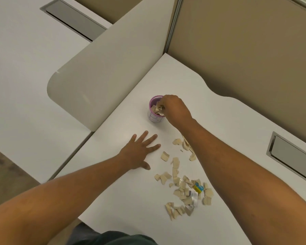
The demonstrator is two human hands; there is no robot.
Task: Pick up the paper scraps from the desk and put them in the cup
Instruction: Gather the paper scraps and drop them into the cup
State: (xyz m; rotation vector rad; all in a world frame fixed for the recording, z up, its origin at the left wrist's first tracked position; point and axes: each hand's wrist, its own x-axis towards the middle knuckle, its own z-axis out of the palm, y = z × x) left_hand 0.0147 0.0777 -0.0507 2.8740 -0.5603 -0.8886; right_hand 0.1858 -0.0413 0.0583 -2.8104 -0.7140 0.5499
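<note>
A small purple-rimmed cup (153, 117) stands on the white desk (124, 188), with beige scraps inside it. My right hand (175, 108) hovers over the cup's mouth, fingers pinched on a few paper scraps (160, 108). My left hand (140, 152) lies flat on the desk, fingers spread, in front of the cup and holding nothing. Several beige paper scraps (182, 190) lie scattered on the desk between my forearms, with a small blue and yellow piece (198, 188) among them. More scraps (177, 142) lie partly under my right forearm.
A rounded grey divider panel (102, 73) rises left of the cup. A tan partition wall (245, 50) stands behind the desk. A grey cable slot (293, 154) is set into the desk at the right. Another desk (21, 68) lies to the left.
</note>
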